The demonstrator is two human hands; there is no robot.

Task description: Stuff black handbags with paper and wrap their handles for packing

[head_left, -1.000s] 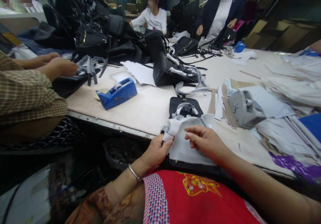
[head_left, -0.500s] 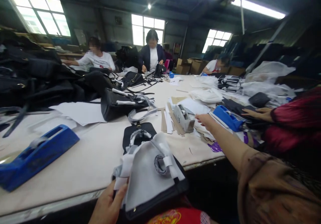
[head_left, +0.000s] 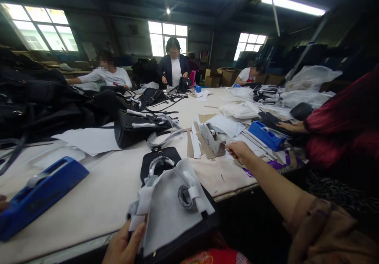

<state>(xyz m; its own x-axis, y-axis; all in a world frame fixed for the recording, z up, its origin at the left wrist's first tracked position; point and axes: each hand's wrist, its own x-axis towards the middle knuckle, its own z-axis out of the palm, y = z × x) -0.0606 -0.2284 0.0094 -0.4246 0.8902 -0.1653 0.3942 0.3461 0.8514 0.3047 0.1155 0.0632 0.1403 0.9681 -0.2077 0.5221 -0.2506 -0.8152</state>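
Observation:
A black bag [head_left: 207,226] with a pale wrapping sheet [head_left: 168,212] over its front rests at the table's near edge, its flap lying open on the table. My left hand [head_left: 122,242] is closed on the bag's left side, thumb over a white wrapped strip. A wrapped coil [head_left: 186,196] lies on the sheet. My right hand [head_left: 238,150], arm stretched out, has its fingers pinched at the front end of a grey tape dispenser [head_left: 213,139]. What is between those fingers is too small to make out.
Blue tape dispensers lie at the left [head_left: 44,193] and right [head_left: 266,135]. Black bags [head_left: 130,128] are heaped at the left. Several people sit or stand around the table [head_left: 103,185]. A person's hand [head_left: 293,127] reaches in from the right.
My right hand has closed from spread fingers to a pinch beside the grey dispenser. The view has shifted slightly. Another person's fingers now show at the left edge by the blue dispenser.

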